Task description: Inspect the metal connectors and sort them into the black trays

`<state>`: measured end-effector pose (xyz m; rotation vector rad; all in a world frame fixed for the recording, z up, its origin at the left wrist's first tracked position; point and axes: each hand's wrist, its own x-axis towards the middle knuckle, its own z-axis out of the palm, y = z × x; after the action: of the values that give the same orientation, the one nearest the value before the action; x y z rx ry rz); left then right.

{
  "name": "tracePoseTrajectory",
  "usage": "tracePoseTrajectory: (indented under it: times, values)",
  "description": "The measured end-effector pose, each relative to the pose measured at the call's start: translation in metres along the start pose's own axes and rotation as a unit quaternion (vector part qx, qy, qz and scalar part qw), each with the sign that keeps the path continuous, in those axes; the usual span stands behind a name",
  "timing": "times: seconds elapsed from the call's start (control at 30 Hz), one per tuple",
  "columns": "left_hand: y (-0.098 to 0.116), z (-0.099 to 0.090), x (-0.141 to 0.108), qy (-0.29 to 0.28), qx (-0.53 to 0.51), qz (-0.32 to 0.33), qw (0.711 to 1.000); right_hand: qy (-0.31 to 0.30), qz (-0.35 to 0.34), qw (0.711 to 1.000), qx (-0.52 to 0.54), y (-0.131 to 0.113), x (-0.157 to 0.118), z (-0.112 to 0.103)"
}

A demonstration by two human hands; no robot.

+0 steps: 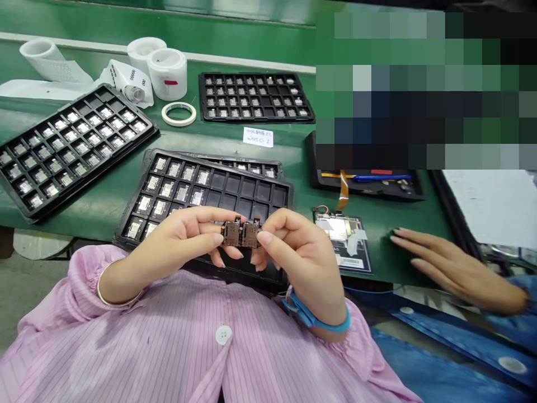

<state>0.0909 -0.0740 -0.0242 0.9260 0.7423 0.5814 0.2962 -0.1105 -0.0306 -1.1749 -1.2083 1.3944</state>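
Note:
Two small dark, card-slot-like electronic parts sit side by side between my hands: a left part [232, 233] and a right part [250, 234]. My left hand [193, 232] pinches the left part between thumb and fingers. The outer edge of the right part is in the pinch of my right hand [291, 243]. I cannot tell whether the two parts are joined. Below them lies a black compartment tray [257, 191], with silvery parts in its left pockets and bare pockets to the right. My hands hide some of its front.
Another filled tray [71, 148] lies at left, one more tray [255, 96] at the back. White film rolls [168, 73], a tape ring [178, 113] and a handwritten label [258, 137] are behind. At right are a circuit module [344, 240] and a co-worker's hand [453, 268].

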Motion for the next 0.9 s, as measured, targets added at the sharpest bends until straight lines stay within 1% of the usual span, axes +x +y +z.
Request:
tracePoseTrajectory:
  times: [0.23, 0.47, 0.63, 0.8, 0.9]
  values:
    - [0.0, -0.001, 0.001, -0.009, 0.01, 0.008, 1.0, -0.005, -0.006, 1.0, -0.012, 0.0, 0.001, 0.0]
    - [-0.001, 0.0, 0.002, -0.003, 0.041, 0.019, 0.999, 0.002, -0.019, 0.999, -0.034, 0.001, 0.001, 0.0]
    - [-0.002, 0.002, 0.008, 0.026, 0.069, 0.044, 0.996, 0.003, -0.027, 0.997, -0.07, 0.004, 0.003, 0.0]
    - [-0.009, 0.003, 0.016, 0.052, 0.086, 0.031, 0.994, 0.003, -0.029, 0.994, -0.11, 0.012, 0.007, 0.002]
    - [-0.012, 0.004, 0.017, 0.084, 0.142, 0.057, 0.985, -0.008, -0.042, 0.987, -0.155, 0.015, 0.007, 0.001]
